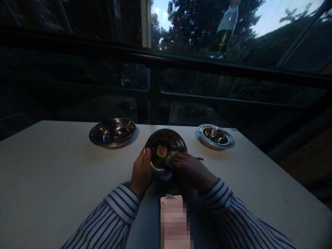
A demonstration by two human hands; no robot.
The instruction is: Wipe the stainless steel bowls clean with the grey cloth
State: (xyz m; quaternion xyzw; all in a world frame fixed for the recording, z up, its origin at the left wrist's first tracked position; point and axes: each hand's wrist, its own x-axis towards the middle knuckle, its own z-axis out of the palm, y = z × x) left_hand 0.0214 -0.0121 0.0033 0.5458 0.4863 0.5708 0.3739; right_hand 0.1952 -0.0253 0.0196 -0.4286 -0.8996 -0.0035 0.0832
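Observation:
A shiny metal bowl (162, 171) with a round yellow and red sticker (162, 151) inside is tilted up over the middle of the white table. My left hand (141, 171) grips its left rim, thumb on the inner edge and the other fingers hidden behind. A crumpled pale cloth (169, 160) is pressed against the bowl's inner right side. My right hand (190, 169) holds this cloth, its fingers bunched over it.
A wide metal bowl (100, 136) stands at the back left of the table (64, 173). Several nested metal bowls (207, 141) stand at the back right. A phone (173, 221) lies in front. A bottle (225, 31) stands on the dark railing behind.

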